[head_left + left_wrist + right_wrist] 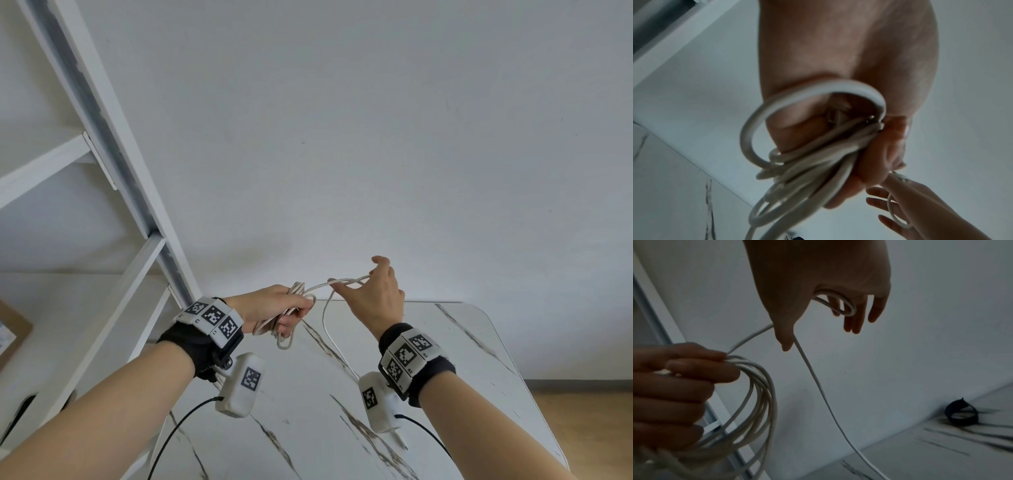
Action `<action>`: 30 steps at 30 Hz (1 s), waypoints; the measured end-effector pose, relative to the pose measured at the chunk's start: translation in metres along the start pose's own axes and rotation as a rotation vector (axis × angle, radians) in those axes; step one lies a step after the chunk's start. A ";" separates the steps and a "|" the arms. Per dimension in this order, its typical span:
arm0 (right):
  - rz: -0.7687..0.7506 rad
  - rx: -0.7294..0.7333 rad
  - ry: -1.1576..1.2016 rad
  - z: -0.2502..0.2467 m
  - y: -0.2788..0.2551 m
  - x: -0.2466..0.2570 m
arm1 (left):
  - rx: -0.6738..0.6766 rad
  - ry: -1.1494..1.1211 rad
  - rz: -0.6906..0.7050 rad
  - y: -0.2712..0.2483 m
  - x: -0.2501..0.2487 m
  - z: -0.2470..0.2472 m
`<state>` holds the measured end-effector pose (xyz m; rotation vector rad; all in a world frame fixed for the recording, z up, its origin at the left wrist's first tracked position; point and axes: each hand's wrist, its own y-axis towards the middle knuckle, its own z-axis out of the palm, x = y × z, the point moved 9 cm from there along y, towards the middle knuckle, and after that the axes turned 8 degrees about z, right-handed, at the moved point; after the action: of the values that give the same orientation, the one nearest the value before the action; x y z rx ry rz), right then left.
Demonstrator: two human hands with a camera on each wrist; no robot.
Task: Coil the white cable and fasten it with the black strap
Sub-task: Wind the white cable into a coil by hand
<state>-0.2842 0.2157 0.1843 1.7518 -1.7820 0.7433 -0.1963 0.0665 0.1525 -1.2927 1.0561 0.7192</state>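
My left hand (270, 305) grips a bundle of several loops of the white cable (297, 291) above the table's far left edge; the left wrist view shows the loops (807, 170) bunched under its curled fingers. From the bundle a strand runs right to my right hand (373, 298), where the cable (840, 308) loops round a hooked finger while the thumb and other fingers are spread. The loose tail (325, 329) hangs from there down to the table. The black strap (962, 413) lies curled in a ring on the table by the wall, seen only in the right wrist view.
The white marble-patterned table (445, 342) stands against a plain white wall. A white shelf frame (102, 120) rises on the left close to my left hand. A cardboard box (13, 329) sits at the far left, and wooden floor (582, 428) shows on the right.
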 end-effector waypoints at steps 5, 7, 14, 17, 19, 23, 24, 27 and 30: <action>0.264 0.164 0.370 0.011 -0.001 -0.021 | -0.030 0.003 0.002 -0.001 0.004 -0.004; 0.314 0.252 0.515 0.017 -0.003 -0.023 | -0.030 -0.005 -0.004 -0.002 0.007 -0.005; 0.203 0.306 0.600 0.020 0.000 -0.014 | -0.041 -0.046 0.007 -0.008 0.008 -0.007; 0.186 0.257 0.567 0.018 0.008 -0.022 | -0.071 -0.081 0.049 -0.010 0.000 -0.011; 0.190 0.236 0.548 0.016 0.013 -0.029 | -0.087 -0.103 0.063 -0.012 -0.003 -0.016; 0.194 0.306 0.500 0.022 0.013 -0.034 | -0.095 -0.128 0.084 -0.016 -0.007 -0.024; 0.179 0.338 0.441 0.025 0.012 -0.035 | -0.104 -0.142 0.097 -0.016 -0.009 -0.026; 0.123 0.391 0.250 0.035 0.012 -0.042 | -0.145 -0.219 0.152 -0.017 -0.019 -0.036; 0.070 0.435 0.121 0.042 0.011 -0.047 | -0.157 -0.247 0.175 -0.019 -0.024 -0.043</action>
<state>-0.2938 0.2195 0.1205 1.8660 -1.6961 1.3180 -0.1980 0.0245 0.1845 -1.2155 0.9315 1.0836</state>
